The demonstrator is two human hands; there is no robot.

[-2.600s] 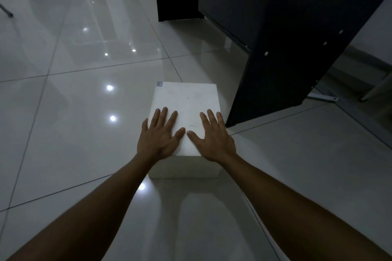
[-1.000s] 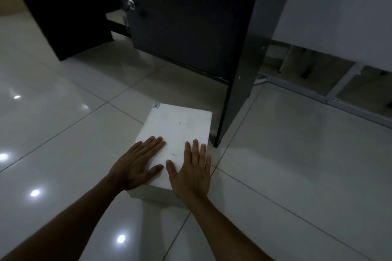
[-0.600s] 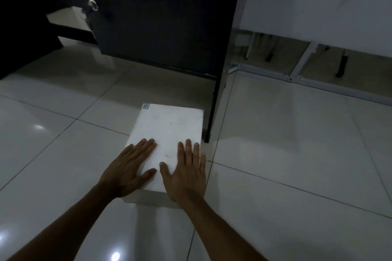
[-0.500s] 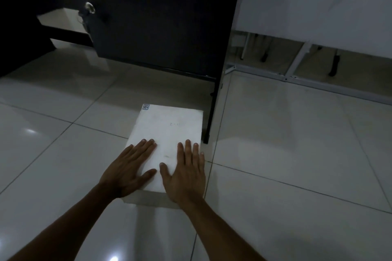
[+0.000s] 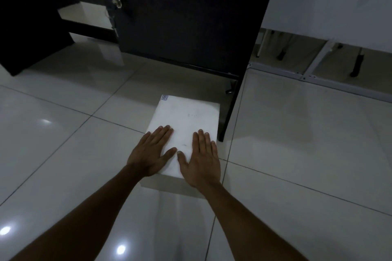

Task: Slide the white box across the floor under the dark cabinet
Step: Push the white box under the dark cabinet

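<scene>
The white box (image 5: 186,116) lies flat on the glossy tiled floor, its far end just in front of the gap below the dark cabinet (image 5: 186,17). The box's right edge runs close beside the cabinet's dark side panel (image 5: 228,121), which reaches the floor. My left hand (image 5: 151,152) and my right hand (image 5: 201,161) both rest palm-down on the near half of the box top, fingers spread and thumbs nearly touching. Neither hand is curled around the box.
A small caster (image 5: 228,92) shows under the cabinet near its right corner. A second dark panel (image 5: 31,27) stands at the left. At the right, a white metal frame (image 5: 318,74) with thin legs runs along the floor below a pale wall.
The box has slid a little farther forward toward the gap under the cabinet, with both hands still flat on its top. The cabinet looks nearer and the view has shifted slightly.
</scene>
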